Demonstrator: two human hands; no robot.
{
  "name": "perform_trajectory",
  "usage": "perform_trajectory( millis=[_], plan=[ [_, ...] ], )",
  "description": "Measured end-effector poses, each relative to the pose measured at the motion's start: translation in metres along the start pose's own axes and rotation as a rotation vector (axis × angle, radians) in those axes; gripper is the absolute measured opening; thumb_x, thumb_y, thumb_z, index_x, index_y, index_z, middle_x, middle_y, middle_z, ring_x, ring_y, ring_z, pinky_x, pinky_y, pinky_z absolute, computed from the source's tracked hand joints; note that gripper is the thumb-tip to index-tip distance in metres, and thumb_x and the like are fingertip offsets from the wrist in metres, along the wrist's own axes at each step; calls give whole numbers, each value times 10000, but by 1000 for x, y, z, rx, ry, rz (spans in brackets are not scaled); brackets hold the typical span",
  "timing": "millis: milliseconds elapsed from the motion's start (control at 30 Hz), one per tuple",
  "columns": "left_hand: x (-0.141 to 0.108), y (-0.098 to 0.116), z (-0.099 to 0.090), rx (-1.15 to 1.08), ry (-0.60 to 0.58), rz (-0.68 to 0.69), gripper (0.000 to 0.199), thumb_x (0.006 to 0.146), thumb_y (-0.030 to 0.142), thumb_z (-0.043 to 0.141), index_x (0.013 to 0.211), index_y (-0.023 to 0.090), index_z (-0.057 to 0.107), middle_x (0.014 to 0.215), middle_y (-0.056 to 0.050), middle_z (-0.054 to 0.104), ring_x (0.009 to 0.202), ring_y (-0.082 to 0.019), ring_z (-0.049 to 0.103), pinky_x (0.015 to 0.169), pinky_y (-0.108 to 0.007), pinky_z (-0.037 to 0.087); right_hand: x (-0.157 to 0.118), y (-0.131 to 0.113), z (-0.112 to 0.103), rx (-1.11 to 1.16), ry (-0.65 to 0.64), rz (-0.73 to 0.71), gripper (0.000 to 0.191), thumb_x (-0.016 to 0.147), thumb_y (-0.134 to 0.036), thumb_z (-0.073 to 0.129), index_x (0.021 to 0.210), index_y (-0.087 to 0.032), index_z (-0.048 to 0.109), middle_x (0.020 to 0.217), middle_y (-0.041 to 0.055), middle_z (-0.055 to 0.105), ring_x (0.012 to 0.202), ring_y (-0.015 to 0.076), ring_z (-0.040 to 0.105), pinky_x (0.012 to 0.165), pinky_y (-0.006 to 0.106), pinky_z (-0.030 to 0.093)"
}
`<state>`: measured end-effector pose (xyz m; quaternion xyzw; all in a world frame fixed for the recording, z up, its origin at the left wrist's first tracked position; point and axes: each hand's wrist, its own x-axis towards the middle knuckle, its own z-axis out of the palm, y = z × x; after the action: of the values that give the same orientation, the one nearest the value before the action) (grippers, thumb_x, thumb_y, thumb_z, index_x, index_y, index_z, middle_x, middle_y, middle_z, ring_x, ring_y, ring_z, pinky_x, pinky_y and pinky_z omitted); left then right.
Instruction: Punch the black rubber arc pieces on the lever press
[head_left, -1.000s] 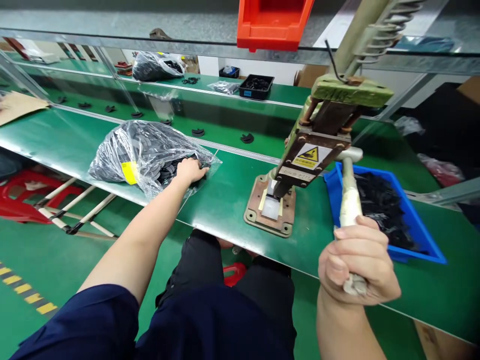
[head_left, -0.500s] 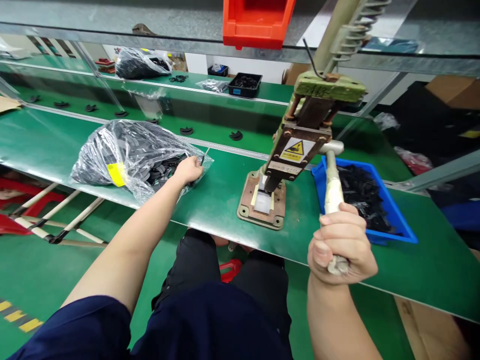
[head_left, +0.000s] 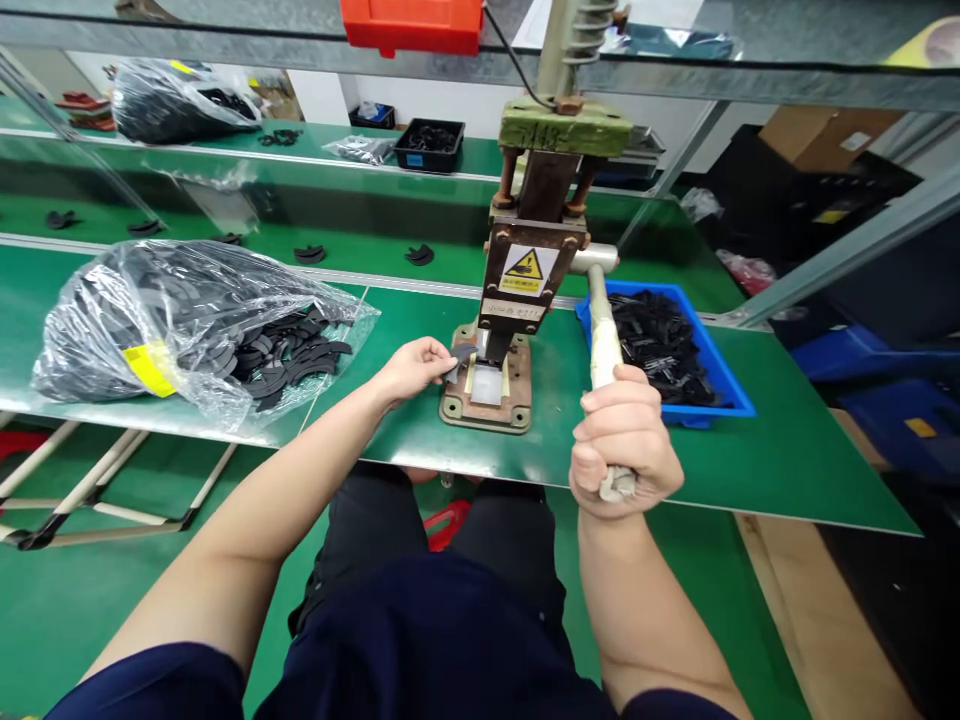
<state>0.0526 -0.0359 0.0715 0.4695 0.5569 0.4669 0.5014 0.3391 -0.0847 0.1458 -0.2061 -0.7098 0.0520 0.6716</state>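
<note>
Between thumb and fingers, my left hand (head_left: 417,370) pinches a dark curved piece (head_left: 460,363) at the left side of the press base (head_left: 486,412). The piece reaches close to the block under the ram; whether it touches is hard to make out. My right hand (head_left: 626,440) is wrapped round the taped lever (head_left: 604,335) of the green hand press (head_left: 536,240). To the left lies a clear plastic bag (head_left: 135,300), its mouth open toward me, with several black curved pieces (head_left: 289,350) spilling at the opening.
Right of the press stands a blue bin (head_left: 712,370) full of black parts. Several black pieces (head_left: 420,256) lie in a row on the green strip behind. A metal shelf with a red bin (head_left: 412,25) hangs overhead. A black tray (head_left: 429,146) sits farther back.
My left hand has left the bag's mouth and moved right to the press base, carrying a curved piece. My right hand still grips the lever. The view has shifted right.
</note>
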Motion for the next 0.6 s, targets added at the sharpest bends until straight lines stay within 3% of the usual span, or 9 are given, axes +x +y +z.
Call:
perform_trajectory(
  millis=[67,200,400,600],
  plan=[
    [8,5,13,-58,24,-48,436,724,362,959,895,169,608,686,21,666,553,-96,605,584,-238,502,0,1,0,15,-2,-25,262,906,-386,667,705,-284,533,666,-80,618,804,164,706,1115,561,565],
    [19,15,28,-67,-44,-140,380,775,281,948,907,143,620,674,20,671,514,-79,622,570,-216,538,1,3,1,89,3,-67,221,893,-289,701,722,-238,571,715,-80,643,860,138,700,1118,538,535],
    [31,21,38,88,-97,-216,337,885,270,861,818,177,543,576,10,659,466,-103,634,510,-199,527,1,4,3,100,7,-87,247,911,-311,708,718,-230,578,729,-84,643,882,125,696,1106,522,528],
    [39,29,43,180,-122,-317,360,882,307,861,805,196,528,552,18,636,454,-113,640,464,-176,485,-1,2,3,87,26,-68,290,949,-346,679,713,-235,553,718,-83,632,896,121,696,1124,510,529]
  ],
)
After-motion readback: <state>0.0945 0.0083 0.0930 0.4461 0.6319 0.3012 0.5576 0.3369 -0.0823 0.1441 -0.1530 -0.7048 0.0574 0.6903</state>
